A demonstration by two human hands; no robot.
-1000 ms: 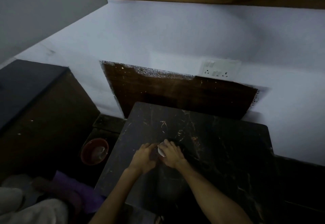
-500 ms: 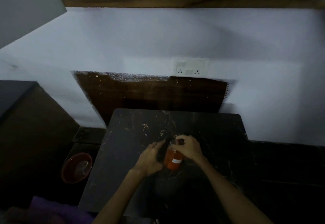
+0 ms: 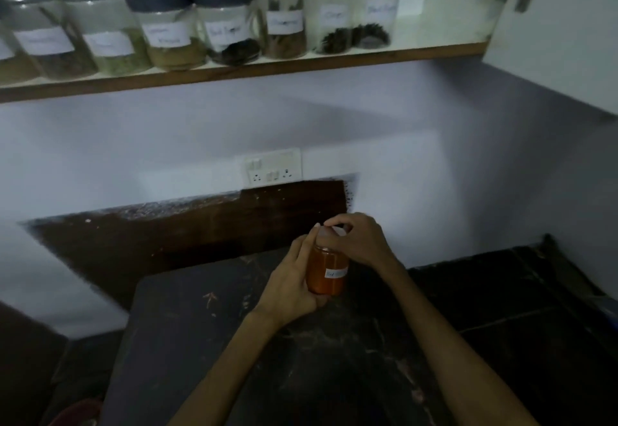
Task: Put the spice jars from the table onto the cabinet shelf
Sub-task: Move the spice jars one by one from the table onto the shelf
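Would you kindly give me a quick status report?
Left hand grips orange spice jar, right hand on its lid. Jar held above table. Shelf free at right end.

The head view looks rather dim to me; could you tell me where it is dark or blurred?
Head view: the dark table is dim; the shelf is brighter; the jar labels are too blurred to read; the orange jar stays visible between left hand and right hand.

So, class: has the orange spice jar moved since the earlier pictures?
Yes. The orange spice jar, held in both hands, has risen off the dark table toward the wall socket.
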